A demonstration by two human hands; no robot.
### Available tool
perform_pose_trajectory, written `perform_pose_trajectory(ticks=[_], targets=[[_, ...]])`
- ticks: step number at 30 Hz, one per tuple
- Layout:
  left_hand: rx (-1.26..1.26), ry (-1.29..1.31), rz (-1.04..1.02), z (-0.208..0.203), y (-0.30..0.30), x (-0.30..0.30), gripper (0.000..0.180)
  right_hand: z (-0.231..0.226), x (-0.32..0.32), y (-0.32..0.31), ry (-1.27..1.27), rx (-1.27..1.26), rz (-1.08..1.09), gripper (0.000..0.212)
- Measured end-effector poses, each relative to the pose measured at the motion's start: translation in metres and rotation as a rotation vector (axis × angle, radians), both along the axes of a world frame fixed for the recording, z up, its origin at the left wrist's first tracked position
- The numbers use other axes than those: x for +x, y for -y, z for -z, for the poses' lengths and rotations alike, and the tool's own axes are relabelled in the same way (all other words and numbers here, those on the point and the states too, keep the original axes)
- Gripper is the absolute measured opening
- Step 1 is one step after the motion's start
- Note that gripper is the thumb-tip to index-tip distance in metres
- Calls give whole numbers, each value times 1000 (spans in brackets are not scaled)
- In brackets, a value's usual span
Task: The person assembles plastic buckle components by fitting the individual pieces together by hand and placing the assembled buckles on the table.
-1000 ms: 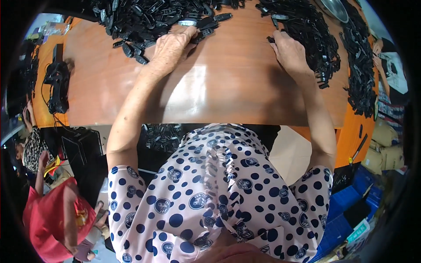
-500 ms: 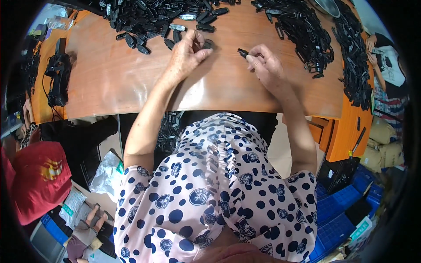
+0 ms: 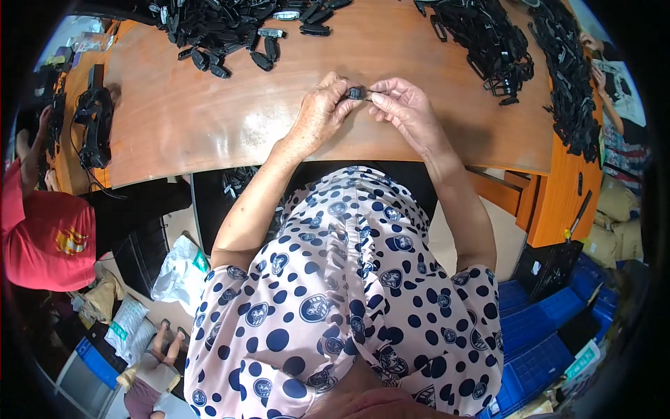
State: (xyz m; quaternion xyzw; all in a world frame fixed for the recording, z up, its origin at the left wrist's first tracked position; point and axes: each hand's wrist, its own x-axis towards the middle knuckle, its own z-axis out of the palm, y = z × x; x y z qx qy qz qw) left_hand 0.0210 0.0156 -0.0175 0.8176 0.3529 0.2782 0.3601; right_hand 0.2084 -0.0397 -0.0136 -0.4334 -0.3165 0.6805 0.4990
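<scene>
My left hand (image 3: 319,112) is closed on a small black plastic part (image 3: 354,92) above the middle of the table, one end of it showing past the fingertips. Close beside it, my right hand (image 3: 408,115) pinches a small, thin dark piece, mostly hidden by the fingers, against that part. Beyond my left hand lies a heap of small elongated black plastic parts (image 3: 216,31), a few with silvery faces. Farther right is a second pile of black frame-like parts (image 3: 481,49).
The brown wooden table (image 3: 230,119) ends just in front of my body. A black device with a cable (image 3: 92,126) stands at its left side. More black parts (image 3: 569,91) line the right edge. A person in red (image 3: 52,234) is at left; another person's arm (image 3: 607,101) shows at right.
My left hand has drawn back from the heap with a black part. My right hand has moved left, and both hands now meet. The person in red has shifted.
</scene>
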Motion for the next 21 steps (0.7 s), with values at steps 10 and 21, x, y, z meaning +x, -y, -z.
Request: perform_pose_trajectory(ticks=[10,21], targets=[[7,28,-1,-5,-2,4,19,-4,12,-10,154,-9,-70,15],[238,51,-60,-15,31,-14,20,-43,-2,-17,499,-179,-339,9]])
